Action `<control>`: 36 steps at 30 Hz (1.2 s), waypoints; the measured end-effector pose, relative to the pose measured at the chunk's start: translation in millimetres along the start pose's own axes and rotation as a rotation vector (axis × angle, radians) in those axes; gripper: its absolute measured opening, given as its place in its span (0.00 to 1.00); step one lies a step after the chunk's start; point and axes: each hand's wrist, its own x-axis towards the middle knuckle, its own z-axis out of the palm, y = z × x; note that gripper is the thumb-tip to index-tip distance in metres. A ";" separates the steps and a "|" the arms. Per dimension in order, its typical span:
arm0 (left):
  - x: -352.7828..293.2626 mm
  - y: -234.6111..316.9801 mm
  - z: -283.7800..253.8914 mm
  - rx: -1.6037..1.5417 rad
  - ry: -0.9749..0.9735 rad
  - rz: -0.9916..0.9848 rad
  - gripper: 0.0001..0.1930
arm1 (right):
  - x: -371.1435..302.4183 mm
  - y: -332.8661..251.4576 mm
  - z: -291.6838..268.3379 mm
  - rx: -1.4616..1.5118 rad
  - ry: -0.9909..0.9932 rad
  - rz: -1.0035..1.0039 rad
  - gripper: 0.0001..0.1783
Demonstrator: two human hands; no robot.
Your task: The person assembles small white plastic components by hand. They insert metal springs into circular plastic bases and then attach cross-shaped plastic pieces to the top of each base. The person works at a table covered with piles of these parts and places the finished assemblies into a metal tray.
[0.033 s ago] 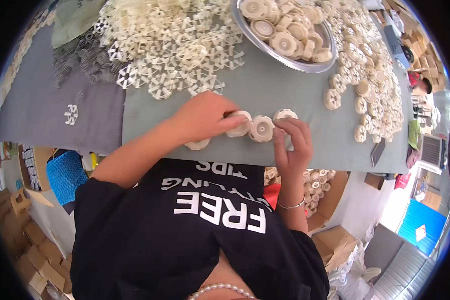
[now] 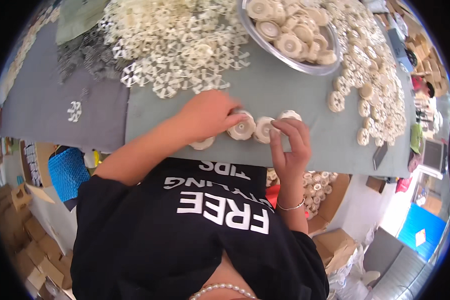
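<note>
Four cream scalloped plastic discs [image 2: 241, 129] lie in a loose row along the near edge of the table [image 2: 295, 92], the leftmost partly hidden by the wrist. The left hand [image 2: 204, 116] has its thumb over the upper rim of the second disc, its blurred fingers curled beyond; I cannot tell whether it pinches. The right hand [image 2: 294, 144] has thumb and forefinger slightly parted at the third disc's right rim, other fingers overlapping the fourth; whether anything is clasped, I cannot tell. The discs look light, stiff and fairly sturdy, and their smooth faces may slip; the notched rim, taken at opposite sides, should give the surest hold.
</note>
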 end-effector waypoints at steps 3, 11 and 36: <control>-20.9 -6.2 17.2 0.084 0.523 0.153 0.13 | 4.3 -19.4 27.8 0.063 -0.088 -0.062 0.11; -127.2 -80.3 -16.0 0.380 0.920 -0.255 0.11 | 4.1 -20.9 14.3 0.194 -0.038 0.073 0.10; -65.3 19.4 29.6 -1.478 0.008 -0.062 0.16 | -5.4 48.1 -37.4 -0.266 -0.173 0.262 0.16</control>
